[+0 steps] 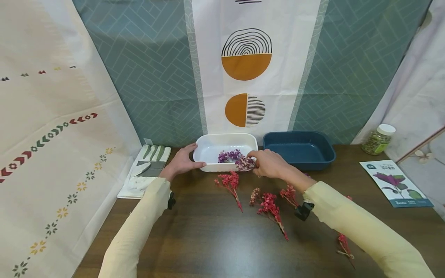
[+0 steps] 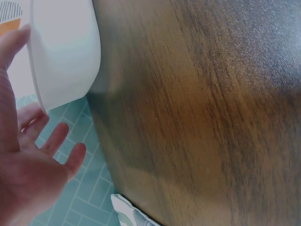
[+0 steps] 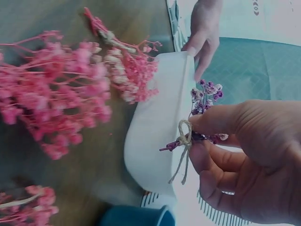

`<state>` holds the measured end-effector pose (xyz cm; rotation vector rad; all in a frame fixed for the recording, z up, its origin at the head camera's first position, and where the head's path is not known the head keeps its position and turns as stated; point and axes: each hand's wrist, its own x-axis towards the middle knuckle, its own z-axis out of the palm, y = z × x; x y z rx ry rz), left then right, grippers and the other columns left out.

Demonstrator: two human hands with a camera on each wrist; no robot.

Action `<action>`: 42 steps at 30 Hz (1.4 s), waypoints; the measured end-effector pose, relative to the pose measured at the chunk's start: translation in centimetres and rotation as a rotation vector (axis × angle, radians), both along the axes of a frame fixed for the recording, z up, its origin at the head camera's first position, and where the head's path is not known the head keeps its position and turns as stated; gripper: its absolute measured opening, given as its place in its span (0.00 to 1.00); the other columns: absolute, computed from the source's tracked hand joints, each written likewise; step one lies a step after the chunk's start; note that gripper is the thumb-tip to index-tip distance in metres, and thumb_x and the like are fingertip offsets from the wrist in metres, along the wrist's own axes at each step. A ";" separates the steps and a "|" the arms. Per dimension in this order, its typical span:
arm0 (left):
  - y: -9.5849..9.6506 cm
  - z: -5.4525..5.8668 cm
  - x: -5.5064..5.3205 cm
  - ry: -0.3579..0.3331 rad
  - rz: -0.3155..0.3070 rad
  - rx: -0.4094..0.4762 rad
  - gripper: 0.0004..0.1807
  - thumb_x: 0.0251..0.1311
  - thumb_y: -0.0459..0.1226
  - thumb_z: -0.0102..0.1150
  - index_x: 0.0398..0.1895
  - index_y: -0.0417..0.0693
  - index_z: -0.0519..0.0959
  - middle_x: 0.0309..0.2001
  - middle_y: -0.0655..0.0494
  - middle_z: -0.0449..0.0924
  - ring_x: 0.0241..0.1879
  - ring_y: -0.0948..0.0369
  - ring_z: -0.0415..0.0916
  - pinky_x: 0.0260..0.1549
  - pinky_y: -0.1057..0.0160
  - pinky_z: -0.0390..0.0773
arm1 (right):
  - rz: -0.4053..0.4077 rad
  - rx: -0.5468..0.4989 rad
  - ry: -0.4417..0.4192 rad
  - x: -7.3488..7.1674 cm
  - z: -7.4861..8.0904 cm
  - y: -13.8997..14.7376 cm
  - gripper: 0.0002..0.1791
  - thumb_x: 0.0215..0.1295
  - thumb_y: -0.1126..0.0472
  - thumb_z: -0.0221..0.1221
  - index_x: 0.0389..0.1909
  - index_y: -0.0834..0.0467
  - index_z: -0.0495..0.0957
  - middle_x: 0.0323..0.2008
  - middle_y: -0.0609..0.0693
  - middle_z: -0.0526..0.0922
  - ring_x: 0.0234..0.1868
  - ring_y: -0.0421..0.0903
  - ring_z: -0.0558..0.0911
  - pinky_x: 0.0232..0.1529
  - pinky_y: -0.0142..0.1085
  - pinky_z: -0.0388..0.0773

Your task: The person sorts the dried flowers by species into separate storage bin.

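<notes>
At the white tub (image 1: 222,167), my left hand (image 1: 181,160) holds the left end, thumb on the near side and fingers toward the far side. In the left wrist view, the thumb and some fingertips touch its rim, while other fingers hang free. My right hand (image 1: 272,164) pinches a small bunch of purple dried flowers (image 1: 245,163) over the tub's front right rim. Twine (image 3: 184,136) is tied in a bow round its stems, as the right wrist view shows. More purple dried flowers (image 1: 227,156) lie inside the tub.
A dark blue tub (image 1: 299,166) stands right of the white one. Several pink dried flower bunches (image 1: 269,204) lie in front. Gloves (image 1: 146,170) are at the left; a jar (image 1: 378,139) and a printed packet (image 1: 396,183) sit at the right. Cloth hangs behind.
</notes>
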<state>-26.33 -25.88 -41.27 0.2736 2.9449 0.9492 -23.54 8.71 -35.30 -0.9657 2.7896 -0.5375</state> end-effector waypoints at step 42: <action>0.0 -0.3 -0.1 0.011 0.009 -0.002 0.52 0.52 0.53 0.73 0.75 0.39 0.61 0.75 0.44 0.57 0.71 0.45 0.57 0.66 0.42 0.61 | -0.197 -0.001 -0.001 -7.2 -0.9 -12.5 0.30 0.63 0.61 0.65 0.67 0.59 0.73 0.59 0.56 0.80 0.54 0.54 0.80 0.53 0.50 0.77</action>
